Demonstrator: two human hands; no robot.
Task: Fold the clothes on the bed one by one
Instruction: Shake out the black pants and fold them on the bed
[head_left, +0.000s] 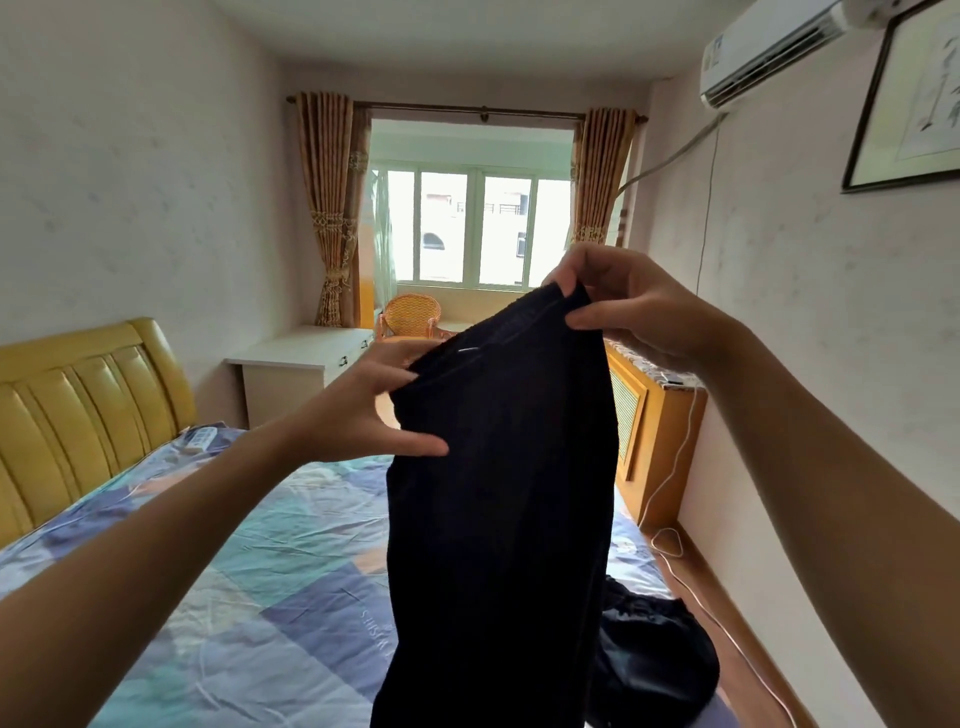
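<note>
bed: biggest thing here, patchwork blue sheet, yellow padded headboard at the head end. Loads of flat sheet free on the left half, so that's where I'd lay things out.

black garment: held up in the air over the right side of the bed, hanging straight down out of frame. Looks like trousers held by the waistband, but it's so dark I honestly can't tell the legs apart.

dark pile: more clothing bunched by the bed's right edge, partly hidden behind the hanging piece. Next in line, I'd guess.

left hand: fingers spread, tips tucked behind the top hem at its lower-left corner, thumb pressing the front. A loose hold, not a fist.

right hand: pinching the higher corner of the hem between thumb and fingertips.

step in hand: squaring up the top edge before folding. Tips, for what it's worth: get both corners level (right one sits higher now), pull the hem taut, give it a shake so it hangs without twists, then lower it flat onto the open sheet, not on the pile.
</note>
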